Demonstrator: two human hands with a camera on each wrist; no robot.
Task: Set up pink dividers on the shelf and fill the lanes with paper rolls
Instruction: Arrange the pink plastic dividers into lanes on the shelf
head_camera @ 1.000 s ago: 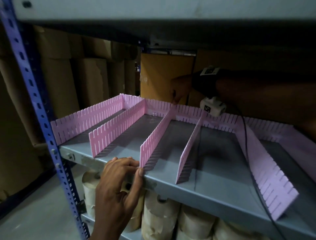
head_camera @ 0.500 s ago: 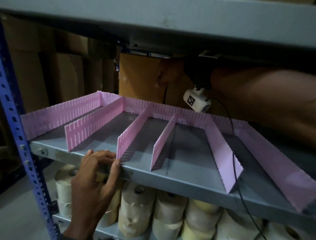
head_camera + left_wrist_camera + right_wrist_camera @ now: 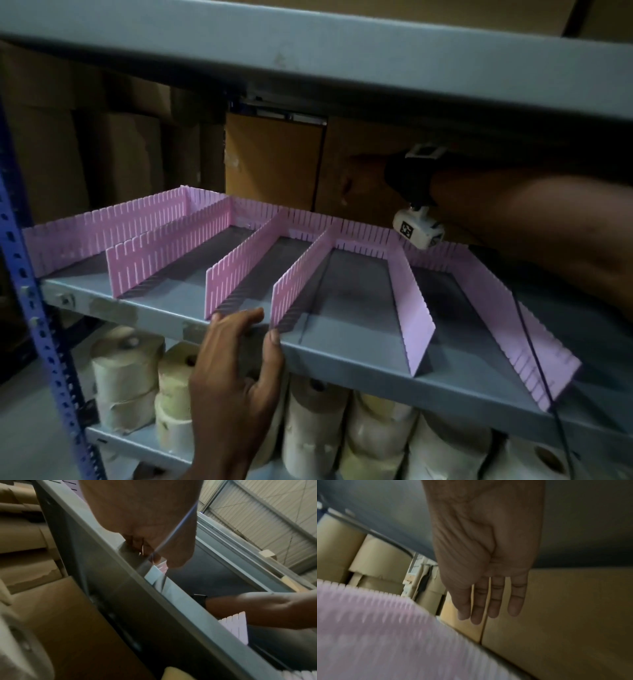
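Several pink slotted dividers (image 3: 308, 270) stand on the grey shelf (image 3: 342, 353) and run from its front to a pink back strip (image 3: 363, 236). My left hand (image 3: 263, 325) lies on the shelf's front lip between two middle dividers. Its fingers rest on top and its thumb sits just under one divider's front end. In the left wrist view the left hand (image 3: 150, 555) is at that lip by a divider end (image 3: 162, 568). My right hand (image 3: 363, 181) reaches deep above the back strip. In the right wrist view the right hand (image 3: 488, 608) has straight fingers and holds nothing. Paper rolls (image 3: 126, 370) fill the shelf below.
The upper shelf (image 3: 308, 51) hangs low over my right arm. A blue perforated upright (image 3: 37, 325) stands at the left. Cardboard boxes (image 3: 274, 161) close off the back. A thin cable (image 3: 534, 349) trails from my right wrist across the right-hand lanes and over the front lip.
My left hand has slid right along the front lip, away from one divider's end toward its right-hand neighbour. My right hand has moved right along the back strip. The head view has shifted.
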